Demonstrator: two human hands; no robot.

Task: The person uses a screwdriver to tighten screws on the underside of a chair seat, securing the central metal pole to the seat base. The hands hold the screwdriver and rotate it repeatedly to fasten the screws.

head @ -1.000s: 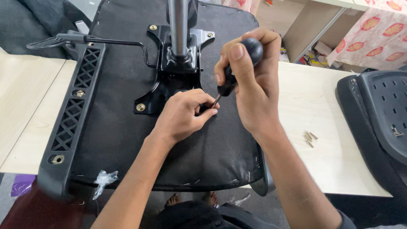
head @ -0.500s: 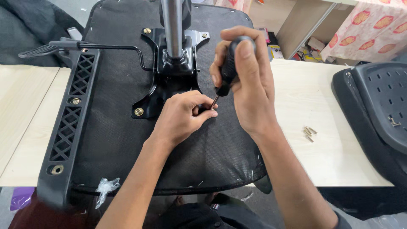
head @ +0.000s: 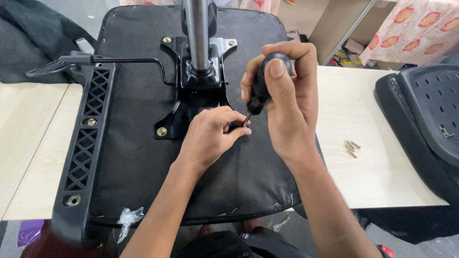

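Note:
An upturned black office chair seat [head: 143, 157] lies on a pale wooden table [head: 354, 167]. A black metal mechanism plate [head: 189, 102] with a chrome gas cylinder [head: 197, 33] is bolted to its underside. My right hand [head: 282, 100] grips a black-handled screwdriver [head: 265, 79], its tip pointing down at the plate's right front corner. My left hand [head: 210, 136] rests on the seat there, fingertips pinched around the screwdriver tip; the screw itself is hidden. A black plastic armrest bracket [head: 86, 153] runs along the seat's left side.
Several loose brass screws [head: 351, 148] lie on the table right of the seat. A black perforated chair back [head: 425, 119] sits at the far right. A lever [head: 62, 64] sticks out at the upper left. Dark fabric lies at the back left, shelves behind.
My right hand has turned a little on the screwdriver handle; the thumb now lies over its top. The left hand stays pinched at the tip.

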